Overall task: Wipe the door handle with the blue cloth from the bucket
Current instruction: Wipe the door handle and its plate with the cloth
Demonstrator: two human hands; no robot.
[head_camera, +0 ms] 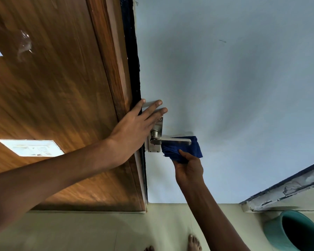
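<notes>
Your right hand (188,169) pinches the blue cloth (185,151) under the door handle (176,141).
Left hand (134,131), fingers spread, braces the pale door's (225,87) edge.

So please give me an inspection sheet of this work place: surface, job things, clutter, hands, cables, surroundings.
Surface: pale blue door, a few faint marks on it.
Job's things: metal door handle on its plate; blue cloth bunched under and behind the lever; teal bucket on the floor at lower right.
Clutter: nothing seen.
Hands: left hand flat against the door edge above the handle, holding nothing; right hand grips the cloth from below.
Cables: nothing seen.
Surroundings: wooden panel at left with a white switch plate; pale tiled floor; bare feet at the bottom edge.
</notes>
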